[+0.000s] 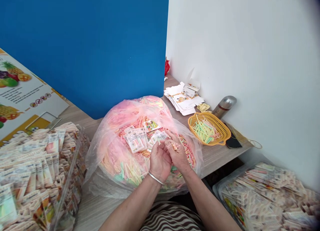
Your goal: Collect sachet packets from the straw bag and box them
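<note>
My right hand (pixel 177 154) is closed around a small bundle of thin pastel sticks (pixel 174 146), whose ends poke out between its fingers. Pressed against it, my left hand (pixel 160 160) is cupped with the palm turned up and the fingers curled; what they grip is partly hidden. Just beyond the fingertips are small clear printed packets (pixel 156 138). More filled packets (pixel 136 140) and a printed card (pixel 151 125) lie to the left. All of these rest on a large, opened plastic bag (pixel 110 134) full of loose pink, yellow and green sticks.
A bin of packets (pixel 37 171) stands at left before a fruit-printed box (pixel 22 91). At right are a yellow basket (pixel 223 132) of sticks, a metal flask (pixel 224 106), flat white cartons (pixel 183 99) and a lower bin of packets (pixel 270 194). A blue panel (pixel 87 51) rises behind.
</note>
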{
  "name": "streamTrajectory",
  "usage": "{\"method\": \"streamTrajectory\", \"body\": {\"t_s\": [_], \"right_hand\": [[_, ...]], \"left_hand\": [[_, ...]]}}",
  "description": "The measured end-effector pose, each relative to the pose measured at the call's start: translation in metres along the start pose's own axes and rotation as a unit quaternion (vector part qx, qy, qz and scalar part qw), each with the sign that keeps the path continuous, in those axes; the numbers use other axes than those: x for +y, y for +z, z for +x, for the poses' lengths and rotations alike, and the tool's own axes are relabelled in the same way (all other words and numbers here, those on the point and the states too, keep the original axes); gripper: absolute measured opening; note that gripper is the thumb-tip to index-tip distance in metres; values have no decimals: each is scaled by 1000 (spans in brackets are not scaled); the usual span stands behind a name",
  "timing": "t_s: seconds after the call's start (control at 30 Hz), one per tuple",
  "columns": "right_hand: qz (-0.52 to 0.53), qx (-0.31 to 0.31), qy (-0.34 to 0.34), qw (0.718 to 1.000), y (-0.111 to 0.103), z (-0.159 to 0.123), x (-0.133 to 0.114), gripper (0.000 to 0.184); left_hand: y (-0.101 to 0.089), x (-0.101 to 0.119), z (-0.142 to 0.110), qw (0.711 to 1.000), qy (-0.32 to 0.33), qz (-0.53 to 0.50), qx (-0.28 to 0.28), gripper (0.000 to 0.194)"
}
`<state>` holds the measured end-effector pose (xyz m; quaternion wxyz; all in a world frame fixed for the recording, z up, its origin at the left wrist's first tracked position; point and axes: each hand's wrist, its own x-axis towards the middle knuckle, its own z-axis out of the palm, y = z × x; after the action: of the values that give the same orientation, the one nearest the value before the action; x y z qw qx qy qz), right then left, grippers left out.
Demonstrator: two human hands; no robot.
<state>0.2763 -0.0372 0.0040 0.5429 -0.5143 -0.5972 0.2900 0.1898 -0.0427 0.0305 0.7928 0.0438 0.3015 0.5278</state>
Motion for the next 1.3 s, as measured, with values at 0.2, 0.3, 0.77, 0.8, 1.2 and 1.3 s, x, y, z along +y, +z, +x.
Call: {"method": "streamTrajectory", "body": {"t_s": [0.2, 0.3, 0.77, 0.8, 1.2, 1.3], "right_hand": [[-59, -26, 7, 998, -8, 0, 5, 40], [-65, -48, -16, 997, -11, 1, 5, 42], [-153, 40, -52, 986, -1, -4, -1, 43], [-146, 41, -53, 987, -1, -4, -1, 42], [14, 145, 93, 985, -22, 3, 21, 32], [12, 128, 107, 986, -22, 3, 28, 30]], "left_hand": [[-10, -5, 0, 959, 88, 258, -75, 24], [-13, -5, 2, 951, 103, 285, -64, 27], [2, -8, -12, 968, 67, 239, -44, 81], [1, -7, -11, 960, 66, 271, -37, 85], [-27, 58, 76, 353, 237, 903, 65, 39], [-22, 57, 82, 342, 213, 912, 78, 23]]}}
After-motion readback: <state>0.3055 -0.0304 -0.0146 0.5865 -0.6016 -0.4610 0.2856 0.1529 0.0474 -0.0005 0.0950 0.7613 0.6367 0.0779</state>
